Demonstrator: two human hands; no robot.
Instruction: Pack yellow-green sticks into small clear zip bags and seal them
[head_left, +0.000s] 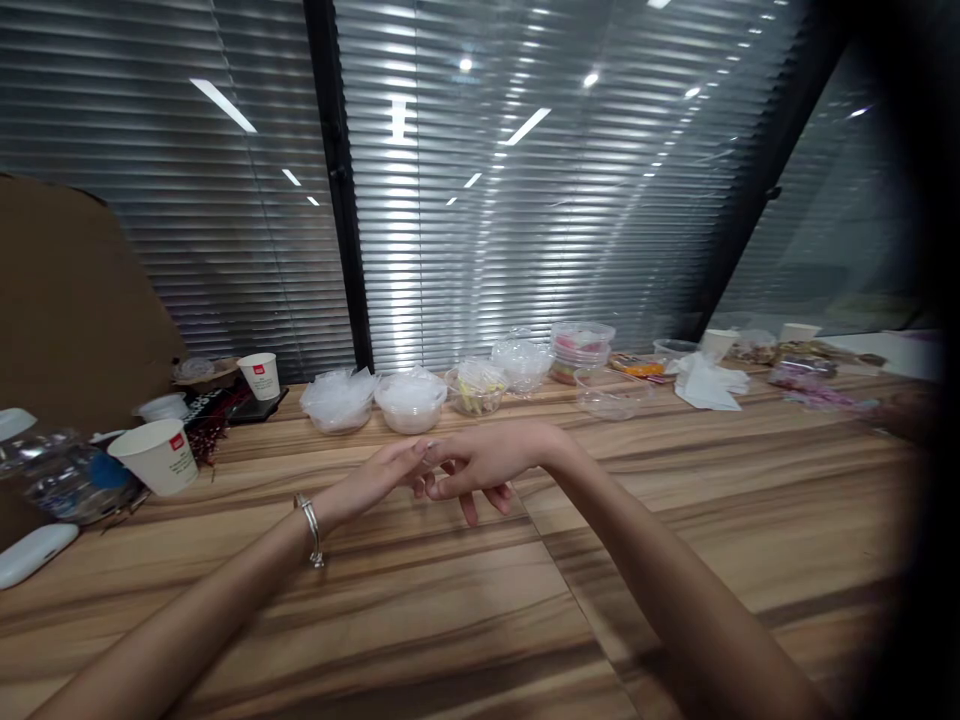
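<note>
My left hand [386, 478] reaches in from the left over the wooden table, its fingers stretched toward the other hand and partly hidden behind it. Two thin silver bangles [310, 530] circle that wrist. My right hand [491, 458] bends down from the right and touches the left fingers. Its thumb and forefinger are pinched together there, while other fingers hang lower. A small shiny spot shows where the hands meet; I cannot tell what it is. Just behind the hands stand a white-filled plastic bowl [411, 400] and a clear bowl with yellow pieces [478, 388].
Paper cups [161, 458], a plastic bottle [75, 480] and a white rounded case [36, 555] are at left. Along the back lie another wrapped bowl [339, 402], stacked tubs [581, 350], a clear container [611, 395], an orange packet [636, 365] and crumpled tissue [709, 382]. Blinds hang behind.
</note>
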